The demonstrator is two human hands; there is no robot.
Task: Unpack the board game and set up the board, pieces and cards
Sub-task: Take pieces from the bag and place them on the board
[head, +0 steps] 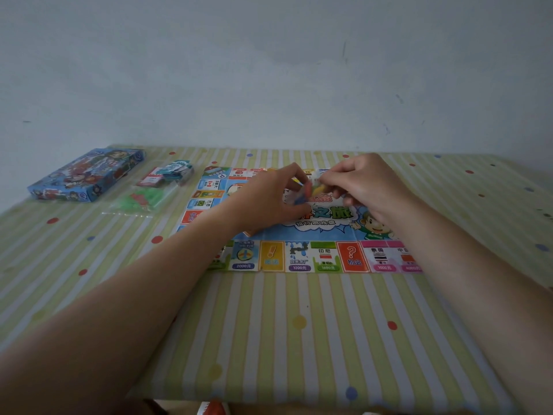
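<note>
— Grip check?
— Pinching 1 small packet [311, 190] of coloured pieces with left hand [269, 200] and right hand [363, 187], above middle of board [299, 256].
— Tip?
— Tear slowly, low over board; lose nothing.

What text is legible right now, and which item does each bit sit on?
Colourful paper game board, near edge:
"2000元"
"自来水厂", "1200元"
"印尼", "1600元"
"?", "机会" on the red square
"泰国", "1000元"
Board centre: "之旅"
Blue cardboard game box: print too blurred to read.
Bagged cards: too small to read.
</note>
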